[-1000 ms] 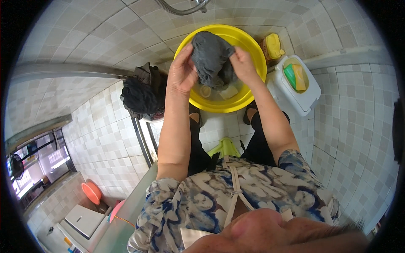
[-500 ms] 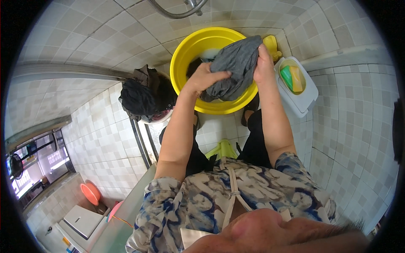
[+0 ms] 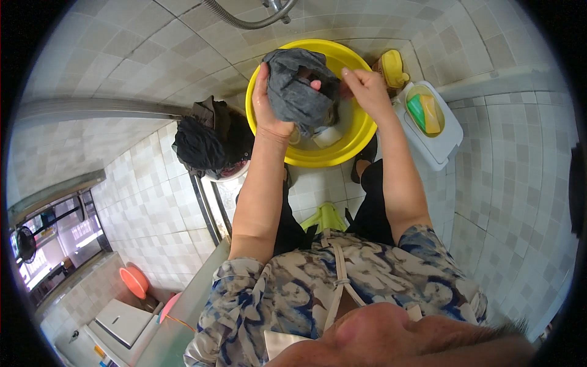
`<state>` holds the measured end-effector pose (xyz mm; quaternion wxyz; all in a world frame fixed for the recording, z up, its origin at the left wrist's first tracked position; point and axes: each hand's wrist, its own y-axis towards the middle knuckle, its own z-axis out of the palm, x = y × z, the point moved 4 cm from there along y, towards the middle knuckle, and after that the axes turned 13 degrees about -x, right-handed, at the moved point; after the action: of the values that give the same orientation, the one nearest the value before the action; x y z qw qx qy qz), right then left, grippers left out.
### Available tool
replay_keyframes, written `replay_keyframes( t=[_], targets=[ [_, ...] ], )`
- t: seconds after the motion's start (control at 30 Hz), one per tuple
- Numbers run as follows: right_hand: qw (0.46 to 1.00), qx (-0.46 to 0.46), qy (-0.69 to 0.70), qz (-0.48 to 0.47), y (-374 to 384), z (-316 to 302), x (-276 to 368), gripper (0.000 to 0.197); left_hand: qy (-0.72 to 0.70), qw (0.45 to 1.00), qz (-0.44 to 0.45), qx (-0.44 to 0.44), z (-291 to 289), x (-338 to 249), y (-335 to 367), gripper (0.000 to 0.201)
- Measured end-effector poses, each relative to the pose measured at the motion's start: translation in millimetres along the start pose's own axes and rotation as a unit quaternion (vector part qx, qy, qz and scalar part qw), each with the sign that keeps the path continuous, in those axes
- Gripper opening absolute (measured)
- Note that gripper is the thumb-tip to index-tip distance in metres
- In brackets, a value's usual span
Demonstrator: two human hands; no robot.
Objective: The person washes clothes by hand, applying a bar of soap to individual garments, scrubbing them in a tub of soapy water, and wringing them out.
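Note:
A wet dark grey cloth garment [image 3: 293, 82] is held up over the yellow basin [image 3: 313, 161]. My left hand [image 3: 272, 110] is closed on its left and lower side, and a fingertip [image 3: 315, 84] shows through an opening in the bunched fabric. At the garment's right edge is my right hand [image 3: 369, 92], with its fingers curled in. Whether they pinch the fabric is hidden. Below the garment, cloudy water [image 3: 348, 125] and a pale object [image 3: 328, 137] show inside the basin.
A heap of dark clothes [image 3: 205, 140] overflows a pail left of the basin. On the right, a white bin [image 3: 437, 147] carries green and yellow packets [image 3: 424, 113], beside a yellow container [image 3: 394, 67]. A shower hose [image 3: 244, 23] hangs at the far wall. Between my legs is a green stool [image 3: 324, 217].
The garment has moved left and been bunched, with an opening now facing up. My left hand has shifted to its left side. My right hand has dropped lower, its fingers curling inward.

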<state>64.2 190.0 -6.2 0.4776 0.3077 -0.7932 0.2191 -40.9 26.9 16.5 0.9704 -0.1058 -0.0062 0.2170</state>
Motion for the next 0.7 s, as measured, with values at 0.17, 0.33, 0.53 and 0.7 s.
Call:
replay_keyframes(
  t=[0.17, 0.33, 0.53, 0.7],
  targets=[
    [0.968, 0.206, 0.145, -0.006, -23.0, 45.5, 8.6, 0.052, -0.028, 0.997, 0.014, -0.074, -19.7, -4.5, 13.0, 0.049],
    [0.961, 0.216, 0.172, -0.004, -22.9, 43.1, 25.7, 0.052, -0.018, 0.999, 0.020, -0.019, 4.4, -14.9, -6.2, 0.052],
    [0.969, 0.208, 0.053, -0.118, -23.4, 53.3, 10.6, 0.028, 0.065, 0.991, 0.085, -0.077, -4.4, -24.4, -5.9, 0.058],
    [0.982, -0.014, 0.164, -0.089, -8.0, 24.1, 13.3, 0.022, 0.100, 0.969, 0.129, -0.184, -10.0, -39.9, -5.3, 0.049]
  ],
)
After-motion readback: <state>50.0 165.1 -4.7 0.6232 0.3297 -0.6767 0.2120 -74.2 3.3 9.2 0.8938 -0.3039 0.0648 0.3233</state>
